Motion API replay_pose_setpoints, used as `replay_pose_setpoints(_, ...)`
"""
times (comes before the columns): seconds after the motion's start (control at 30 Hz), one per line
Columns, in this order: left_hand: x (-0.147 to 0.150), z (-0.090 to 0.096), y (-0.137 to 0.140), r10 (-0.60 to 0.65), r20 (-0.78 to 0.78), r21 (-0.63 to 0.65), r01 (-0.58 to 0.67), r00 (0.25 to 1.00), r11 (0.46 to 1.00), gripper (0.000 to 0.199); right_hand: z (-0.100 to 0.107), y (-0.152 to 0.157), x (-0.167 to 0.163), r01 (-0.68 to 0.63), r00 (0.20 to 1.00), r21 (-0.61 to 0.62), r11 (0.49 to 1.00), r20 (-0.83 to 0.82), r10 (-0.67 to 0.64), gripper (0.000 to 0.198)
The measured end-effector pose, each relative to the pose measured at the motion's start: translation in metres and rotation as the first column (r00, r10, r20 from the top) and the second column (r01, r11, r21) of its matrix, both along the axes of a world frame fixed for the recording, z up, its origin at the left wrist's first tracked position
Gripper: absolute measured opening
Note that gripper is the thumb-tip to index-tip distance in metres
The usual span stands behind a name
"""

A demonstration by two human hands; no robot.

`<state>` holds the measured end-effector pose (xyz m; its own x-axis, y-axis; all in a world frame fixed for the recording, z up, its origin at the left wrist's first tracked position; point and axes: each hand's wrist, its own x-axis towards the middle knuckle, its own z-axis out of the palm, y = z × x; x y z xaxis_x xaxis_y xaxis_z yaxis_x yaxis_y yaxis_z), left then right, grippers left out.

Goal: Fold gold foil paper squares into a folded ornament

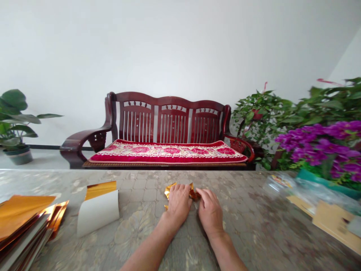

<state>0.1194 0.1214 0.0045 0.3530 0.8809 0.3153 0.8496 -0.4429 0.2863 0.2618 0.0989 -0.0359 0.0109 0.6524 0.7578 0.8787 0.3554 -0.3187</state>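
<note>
On the table in front of me is a piece of crumpled, folded gold foil paper (168, 191), mostly covered by my hands. My left hand (179, 199) lies over it from above, fingers bent down onto the foil, with shiny bits poking out on both sides. At the foil's right end, my right hand (210, 210) pinches the edge between thumb and fingers. How the paper is folded underneath cannot be seen. To the left, a curled sheet (98, 212) shows a pale back and a gold face along its top.
A stack of gold foil sheets (25, 214) lies at the table's left. On the right are brown cardboard (332, 222), clear plastic wrapping (318, 192) and purple flowers (324, 145). Beyond the patterned tabletop (135, 241) stands a dark wooden bench (172, 116) with a red cushion (169, 150).
</note>
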Motion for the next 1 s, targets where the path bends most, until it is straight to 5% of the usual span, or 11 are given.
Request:
replay_pose_setpoints(0.2,-0.002,-0.001,0.001,0.008,0.011,0.007,-0.008,1.000,1.000,0.025,0.001,-0.007,0.003,0.179,0.978,-0.141,0.974,-0.082,-0.192,0.042)
replay_pose_setpoints(0.47,0.000,0.000,0.000,0.022,0.027,0.036,-0.023,0.999,0.999,0.025,0.000,-0.004,-0.007,0.067,0.996,-0.254,0.965,0.077,-0.048,0.054)
replay_pose_setpoints(0.7,-0.002,-0.003,0.001,0.027,0.031,0.043,-0.028,0.999,0.999,0.028,0.000,-0.006,0.004,0.212,0.972,-0.192,0.958,0.143,-0.186,0.047)
replay_pose_setpoints(0.87,-0.001,-0.004,0.000,0.034,0.026,0.044,-0.035,0.999,0.998,0.026,0.003,-0.006,-0.003,0.123,0.978,-0.160,0.979,0.186,-0.092,0.059)
replay_pose_setpoints(1.0,-0.003,-0.004,0.000,0.036,0.019,0.047,-0.037,0.999,0.998,0.025,-0.001,-0.002,-0.006,0.150,0.961,-0.169,0.974,0.257,-0.104,0.051)
